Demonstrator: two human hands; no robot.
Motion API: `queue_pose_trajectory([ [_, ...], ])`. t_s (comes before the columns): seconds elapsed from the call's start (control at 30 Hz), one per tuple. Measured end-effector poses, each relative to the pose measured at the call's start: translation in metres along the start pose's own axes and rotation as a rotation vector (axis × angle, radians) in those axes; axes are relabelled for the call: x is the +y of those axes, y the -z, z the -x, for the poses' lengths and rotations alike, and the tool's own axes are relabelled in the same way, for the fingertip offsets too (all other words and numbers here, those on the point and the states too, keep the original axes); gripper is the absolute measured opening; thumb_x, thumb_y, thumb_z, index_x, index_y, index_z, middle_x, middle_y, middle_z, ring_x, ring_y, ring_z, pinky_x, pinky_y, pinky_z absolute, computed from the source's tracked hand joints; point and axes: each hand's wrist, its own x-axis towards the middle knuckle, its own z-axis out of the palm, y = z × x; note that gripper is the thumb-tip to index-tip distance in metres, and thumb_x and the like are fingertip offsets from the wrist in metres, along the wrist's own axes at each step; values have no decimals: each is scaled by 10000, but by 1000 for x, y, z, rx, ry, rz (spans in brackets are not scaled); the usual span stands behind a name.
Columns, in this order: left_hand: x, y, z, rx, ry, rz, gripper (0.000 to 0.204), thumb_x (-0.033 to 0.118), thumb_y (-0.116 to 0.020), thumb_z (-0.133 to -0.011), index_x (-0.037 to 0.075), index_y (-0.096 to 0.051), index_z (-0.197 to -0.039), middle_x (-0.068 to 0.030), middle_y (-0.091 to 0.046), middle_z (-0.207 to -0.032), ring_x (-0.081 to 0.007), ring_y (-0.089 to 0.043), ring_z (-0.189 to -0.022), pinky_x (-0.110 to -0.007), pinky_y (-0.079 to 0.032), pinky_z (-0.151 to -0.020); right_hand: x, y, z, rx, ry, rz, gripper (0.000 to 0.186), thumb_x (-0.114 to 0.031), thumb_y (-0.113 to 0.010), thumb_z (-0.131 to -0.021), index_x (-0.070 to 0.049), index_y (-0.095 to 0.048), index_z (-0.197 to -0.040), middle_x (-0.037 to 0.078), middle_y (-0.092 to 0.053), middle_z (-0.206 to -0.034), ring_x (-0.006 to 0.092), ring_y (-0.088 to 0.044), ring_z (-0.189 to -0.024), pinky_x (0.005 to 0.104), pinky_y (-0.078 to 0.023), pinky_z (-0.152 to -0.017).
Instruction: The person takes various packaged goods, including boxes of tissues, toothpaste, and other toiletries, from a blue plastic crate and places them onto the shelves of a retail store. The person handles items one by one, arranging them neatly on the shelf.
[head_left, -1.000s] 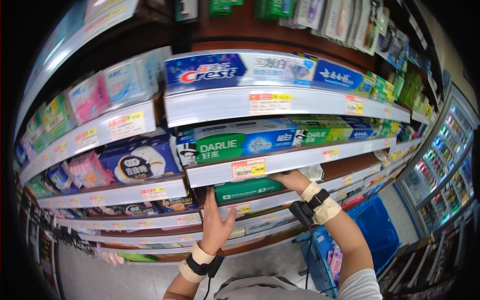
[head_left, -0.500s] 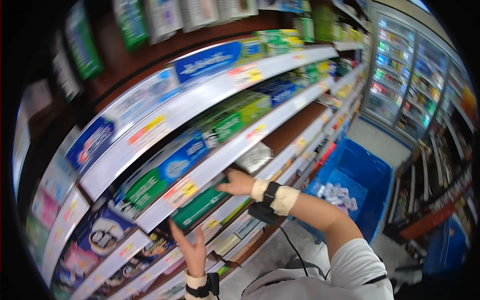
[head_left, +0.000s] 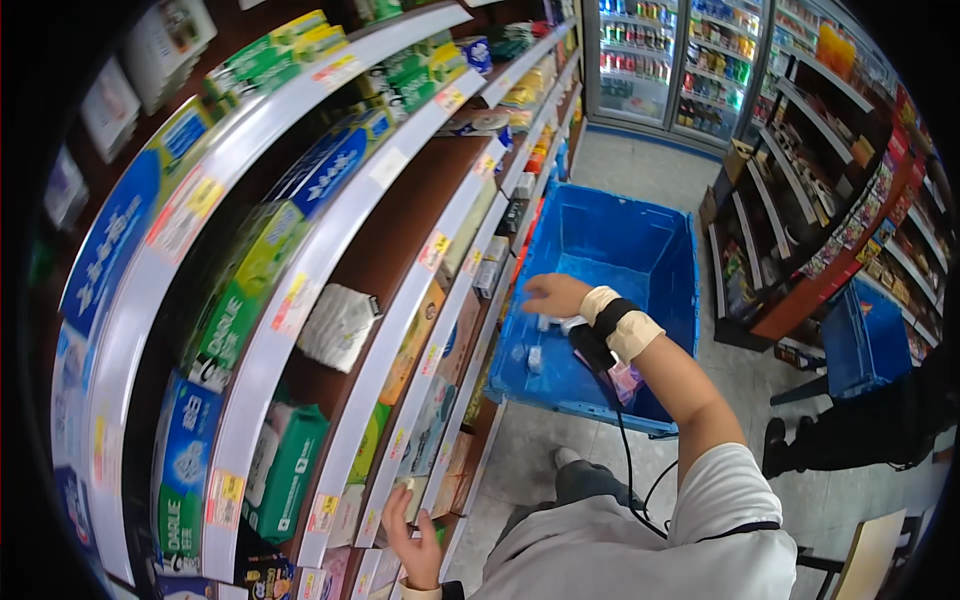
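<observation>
My right hand (head_left: 556, 297) hangs above a large blue plastic crate (head_left: 680, 300). Its fingers reach left and bend a little, and nothing shows in them. Inside the crate are small white packages (head_left: 535, 358) and a pinkish-purple packet (head_left: 626, 383), partly hidden by my wrist. Beside the price-label edge of a lower shelf, my left hand (head_left: 412, 540) is open with its fingers apart and holds nothing visible. On a shelf to the left lie a dark green soft pack (head_left: 288, 472) and, farther along, a crumpled whitish packet (head_left: 340, 328).
Toothpaste boxes (head_left: 240, 320) line the shelves on my left. Glass-door drink fridges (head_left: 680, 70) stand at the far end. Another shelf rack (head_left: 800, 250) rises on the right, near a second blue crate (head_left: 868, 335) and a person's dark-clad legs (head_left: 835, 435). A cable hangs from my right wrist.
My right hand has left the green pack on the shelf and swung right, over the crate. My left hand has dropped lower along the shelves. The view has turned right.
</observation>
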Motion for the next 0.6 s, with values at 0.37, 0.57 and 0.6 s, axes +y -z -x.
queue_pose_trajectory([
  [0.37,4,-72,-34,-397,71,-153,310,6,-552,-736,17,-534,-1045,-163,-540,-1077,-312,-490,-1032,-370,-368,-896,270,-87,84,-291,-1017,74,555,-406,-696,-623,-34,-597,-1024,179,-578,-1063,294,-554,-1003,358,-452,-839],
  [0.57,24,-87,-43,-561,207,-327,321,42,-607,-733,29,-540,-1047,-159,-560,-1044,-326,-510,-994,-378,-398,-869,307,-167,104,-208,-1157,165,708,-451,-629,-636,56,-464,-1103,215,-509,-1121,347,-493,-1064,373,-427,-890],
  [0.6,23,-89,-47,-593,203,-336,320,52,-614,-737,28,-540,-1048,-161,-559,-1046,-325,-510,-994,-376,-400,-869,313,-166,107,-244,-1196,112,791,-427,-703,-590,39,-386,-1145,207,-489,-1117,336,-485,-1070,363,-419,-907],
])
